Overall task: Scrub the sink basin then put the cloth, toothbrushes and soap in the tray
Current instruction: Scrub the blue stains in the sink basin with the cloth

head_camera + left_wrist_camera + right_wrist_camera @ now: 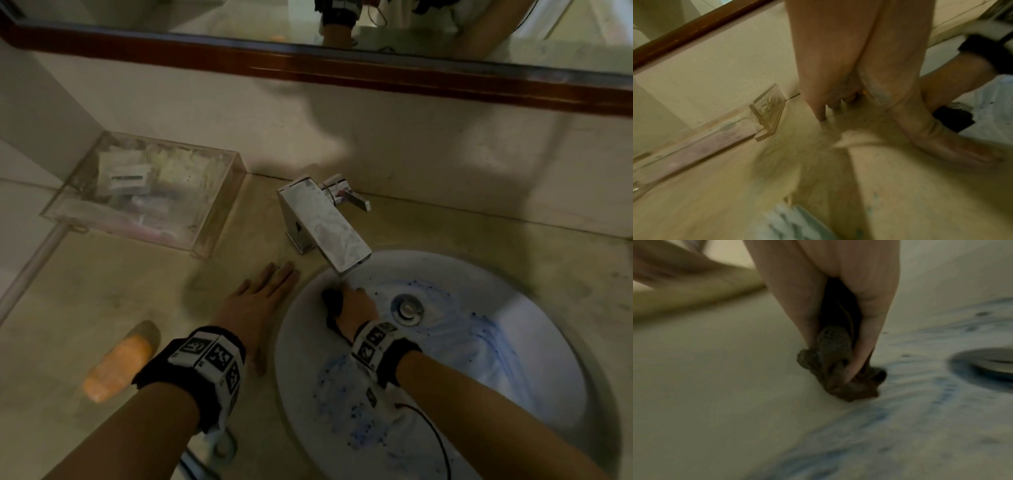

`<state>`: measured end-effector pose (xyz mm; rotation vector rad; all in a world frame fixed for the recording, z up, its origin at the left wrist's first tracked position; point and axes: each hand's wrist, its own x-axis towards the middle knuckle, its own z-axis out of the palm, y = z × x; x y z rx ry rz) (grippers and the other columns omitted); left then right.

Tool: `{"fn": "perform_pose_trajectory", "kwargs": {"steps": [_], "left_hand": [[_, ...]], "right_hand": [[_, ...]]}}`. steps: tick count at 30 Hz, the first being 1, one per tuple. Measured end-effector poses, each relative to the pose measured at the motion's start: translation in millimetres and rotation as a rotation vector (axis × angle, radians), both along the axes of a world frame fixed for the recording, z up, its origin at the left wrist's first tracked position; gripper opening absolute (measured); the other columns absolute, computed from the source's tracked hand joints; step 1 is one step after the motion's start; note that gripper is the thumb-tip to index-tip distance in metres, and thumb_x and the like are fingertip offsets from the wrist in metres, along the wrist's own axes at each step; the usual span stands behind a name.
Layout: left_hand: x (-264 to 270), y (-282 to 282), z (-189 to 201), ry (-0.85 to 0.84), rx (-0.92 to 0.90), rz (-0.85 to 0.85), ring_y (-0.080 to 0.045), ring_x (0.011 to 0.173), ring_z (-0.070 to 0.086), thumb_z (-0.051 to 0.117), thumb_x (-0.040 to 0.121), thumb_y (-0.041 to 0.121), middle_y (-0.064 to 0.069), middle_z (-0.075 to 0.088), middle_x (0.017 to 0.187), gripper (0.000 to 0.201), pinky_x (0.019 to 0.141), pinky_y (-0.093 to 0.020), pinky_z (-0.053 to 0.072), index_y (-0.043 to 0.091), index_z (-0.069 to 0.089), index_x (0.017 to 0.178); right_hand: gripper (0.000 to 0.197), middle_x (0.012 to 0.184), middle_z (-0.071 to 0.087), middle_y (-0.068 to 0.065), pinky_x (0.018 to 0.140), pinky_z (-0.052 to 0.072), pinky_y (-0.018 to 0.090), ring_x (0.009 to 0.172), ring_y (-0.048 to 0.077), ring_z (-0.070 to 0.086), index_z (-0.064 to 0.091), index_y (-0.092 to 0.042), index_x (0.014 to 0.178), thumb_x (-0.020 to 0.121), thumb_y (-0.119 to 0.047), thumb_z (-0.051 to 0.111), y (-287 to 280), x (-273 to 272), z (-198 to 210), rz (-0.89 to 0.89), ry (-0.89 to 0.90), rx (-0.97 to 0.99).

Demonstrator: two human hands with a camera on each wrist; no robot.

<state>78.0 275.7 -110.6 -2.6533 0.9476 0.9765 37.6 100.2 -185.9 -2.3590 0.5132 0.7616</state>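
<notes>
The right hand [356, 305] pinches the dark cloth [838, 368] (bunched) against the sink basin [479, 359] wall left of the drain [407, 308], blue residue lying rightward, while the left hand [260, 305] rests spread on the table [102, 291].

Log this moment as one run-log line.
phase: scrubbing sink basin | right hand: grips dark cloth on basin | left hand: flat on counter | soap: on counter, outside tray

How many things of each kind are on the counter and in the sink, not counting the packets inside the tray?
Cloth, dark, gripped by the right hand in the sink basin: 1
Soap, orange, on the counter: 1
Tray, clear plastic, near the wall: 1
Faucet, metal: 1
Drain plug: 1
Total: 5
</notes>
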Motion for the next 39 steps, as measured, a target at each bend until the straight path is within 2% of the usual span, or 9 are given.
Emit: {"fn": "perform_pose_trajectory", "kwargs": {"steps": [2, 5, 18, 20, 23, 29, 33, 37, 39], "left_hand": [[-0.3, -1.3, 3.1, -0.004, 0.009, -0.005, -0.009, 0.137, -0.028, 0.091, 0.051, 0.04, 0.016, -0.042, 0.135, 0.149, 0.124, -0.042, 0.005, 0.032, -0.038, 0.126], [-2.1, -4.4, 7.3, 0.004, 0.027, -0.008, -0.016, 0.146, -0.021, 0.09, 0.053, 0.037, 0.015, -0.042, 0.134, 0.148, 0.122, -0.04, 0.004, 0.029, -0.038, 0.125], [-1.0, -4.3, 8.9, 0.018, 0.024, 0.002, -0.007, 0.133, -0.029, 0.089, 0.05, 0.047, 0.017, -0.042, 0.135, 0.15, 0.122, -0.039, 0.001, 0.03, -0.039, 0.127], [-0.1, -3.5, 8.2, 0.016, 0.027, 0.001, -0.008, 0.135, -0.03, 0.088, 0.051, 0.048, 0.018, -0.042, 0.135, 0.149, 0.122, -0.038, 0.0, 0.03, -0.039, 0.126], [0.0, -2.8, 7.3, 0.018, 0.046, -0.006, -0.008, 0.134, -0.031, 0.087, 0.051, 0.052, 0.016, -0.044, 0.135, 0.149, 0.122, -0.038, -0.001, 0.031, -0.04, 0.126], [-2.8, -8.1, 13.5, 0.04, 0.083, -0.002, -0.005, 0.128, -0.031, 0.088, 0.05, 0.048, 0.016, -0.044, 0.133, 0.15, 0.122, -0.037, -0.001, 0.028, -0.041, 0.125], [-1.2, -8.4, 18.3, 0.06, 0.082, 0.008, -0.006, 0.127, -0.031, 0.089, 0.05, 0.047, 0.018, -0.042, 0.133, 0.15, 0.122, -0.037, -0.002, 0.029, -0.04, 0.125], [-1.0, -8.1, 19.6, 0.058, 0.059, 0.009, -0.006, 0.128, -0.031, 0.09, 0.048, 0.046, 0.018, -0.041, 0.133, 0.151, 0.122, -0.038, -0.003, 0.03, -0.039, 0.125], [-0.7, -6.6, 18.3, 0.057, 0.053, 0.011, -0.006, 0.129, -0.03, 0.09, 0.047, 0.048, 0.017, -0.041, 0.134, 0.152, 0.122, -0.04, -0.001, 0.029, -0.039, 0.127]], "right_hand": [[0.038, 0.125, 0.054, 0.019, 0.093, 0.047, 0.038, 0.114, 0.035, 0.055, 0.049, -0.007, 0.126, 0.091, -0.018, 0.055, 25.1, -14.5, 7.1, 0.063, -0.069, 0.115], [0.051, 0.126, 0.045, 0.021, 0.091, 0.047, 0.04, 0.112, 0.039, 0.053, 0.034, -0.014, 0.137, 0.089, -0.009, 0.053, 50.9, -27.8, 11.9, 0.095, -0.012, 0.204], [0.053, 0.134, 0.045, 0.021, 0.099, 0.044, 0.041, 0.119, 0.036, 0.05, 0.031, -0.009, 0.139, 0.093, -0.021, 0.053, -16.9, 11.2, -7.0, -0.281, -0.011, -0.005], [0.043, 0.134, 0.048, 0.019, 0.101, 0.041, 0.039, 0.12, 0.034, 0.049, 0.037, -0.01, 0.136, 0.096, -0.021, 0.046, 3.8, 4.5, -3.1, -0.245, -0.054, 0.068], [0.054, 0.132, 0.044, 0.02, 0.097, 0.043, 0.04, 0.116, 0.036, 0.051, 0.028, -0.014, 0.142, 0.093, -0.017, 0.051, 37.6, -9.1, 3.6, -0.145, -0.075, 0.201], [0.047, 0.135, 0.039, 0.019, 0.096, 0.044, 0.039, 0.113, 0.036, 0.051, 0.032, -0.014, 0.139, 0.095, -0.012, 0.046, 8.6, 0.7, -12.3, -0.149, -0.093, 0.029], [0.057, 0.138, 0.042, 0.02, 0.102, 0.044, 0.041, 0.121, 0.036, 0.048, 0.027, -0.01, 0.143, 0.093, -0.022, 0.051, -14.5, 13.3, -20.2, -0.267, -0.023, -0.029], [0.047, 0.131, 0.052, 0.02, 0.1, 0.042, 0.041, 0.12, 0.035, 0.051, 0.04, -0.006, 0.135, 0.091, -0.017, 0.054, -22.9, 5.8, -5.7, -0.208, -0.073, 0.037], [0.028, 0.114, 0.06, 0.019, 0.092, 0.045, 0.041, 0.104, 0.032, 0.058, 0.052, -0.007, 0.117, 0.094, -0.024, 0.048, -12.3, -12.2, 7.6, -0.066, -0.107, 0.142]]}}
